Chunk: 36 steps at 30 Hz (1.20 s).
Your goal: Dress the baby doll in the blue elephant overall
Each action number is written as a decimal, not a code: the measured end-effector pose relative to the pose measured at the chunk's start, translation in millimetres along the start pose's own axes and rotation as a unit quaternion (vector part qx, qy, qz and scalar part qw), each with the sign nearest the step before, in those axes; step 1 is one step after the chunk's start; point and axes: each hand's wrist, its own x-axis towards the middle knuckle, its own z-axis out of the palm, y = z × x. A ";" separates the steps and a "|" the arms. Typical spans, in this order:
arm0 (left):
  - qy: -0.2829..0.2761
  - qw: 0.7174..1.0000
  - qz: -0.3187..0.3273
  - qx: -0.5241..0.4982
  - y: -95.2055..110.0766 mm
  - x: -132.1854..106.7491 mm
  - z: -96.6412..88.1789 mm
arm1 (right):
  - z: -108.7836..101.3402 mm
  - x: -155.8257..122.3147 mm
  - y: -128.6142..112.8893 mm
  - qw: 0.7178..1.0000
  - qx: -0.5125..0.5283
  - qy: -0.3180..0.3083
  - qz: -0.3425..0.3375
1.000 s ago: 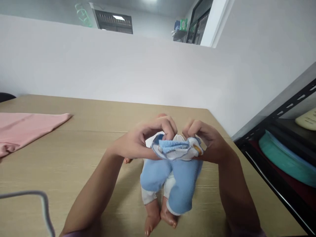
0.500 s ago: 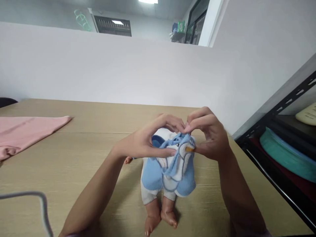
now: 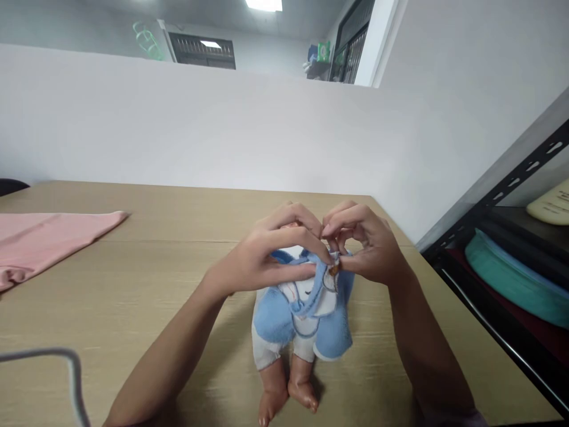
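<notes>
A baby doll (image 3: pixel 272 388) lies on its back on the table, bare feet toward me. It has white trousers on, and a fluffy blue and white doll garment (image 3: pixel 273 317) with a cartoon face and orange patch covers its upper body. At the garment's upper right part, my left hand (image 3: pixel 271 255) pinches the blue fabric between thumb and fingers. My right hand (image 3: pixel 368 243) is closed on the same garment close by, with the fingertips of both hands nearly meeting. The doll's head is mostly hidden behind my hands.
A pink cloth (image 3: pixel 53 240) lies on the wooden table (image 3: pixel 178 308) at the left. A grey cable (image 3: pixel 73 367) curves in at the lower left. To the right stands a black shelf (image 3: pixel 502 332) with a teal basin (image 3: pixel 511 284) and a cream bottle (image 3: pixel 553 204). A white wall (image 3: pixel 200 130) borders the table's back.
The left fingers have come down onto the garment's upper right part, and the right fingertips have shifted slightly left. The blue fabric there is bunched differently, and the orange patch is now partly covered.
</notes>
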 end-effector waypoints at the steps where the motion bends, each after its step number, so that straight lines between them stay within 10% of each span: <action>1: 0.016 1.000 0.006 0.000 0.1 -0.4 -1.0 | -0.6 0.1 0.4 1.000 -0.014 -0.009 0.007; 6: 0.081 0.996 -0.006 -0.040 1.3 -6.1 -6.8 | -4.1 0.2 5.3 0.991 -0.106 -0.076 -0.008; 15: 0.158 0.941 -0.235 -0.188 -3.5 -11.9 -23.6 | -12.3 2.0 5.5 0.988 -0.073 -0.134 0.019; 18: 0.122 0.939 -0.276 -0.163 -3.3 -13.3 -34.3 | -11.5 2.6 11.6 0.996 0.007 -0.083 -0.010; 25: -0.167 0.949 -0.263 -0.051 6.6 -9.4 -35.3 | 0.7 -6.4 26.5 0.998 0.052 0.010 0.031; 31: -0.155 0.964 -0.209 -0.047 0.2 -6.5 -22.9 | -14.8 -7.9 4.2 0.984 -0.081 -0.008 0.158; 36: -0.094 0.961 -0.219 -0.141 -1.4 -6.5 -26.0 | -49.3 -15.4 4.8 0.966 0.057 -0.099 0.231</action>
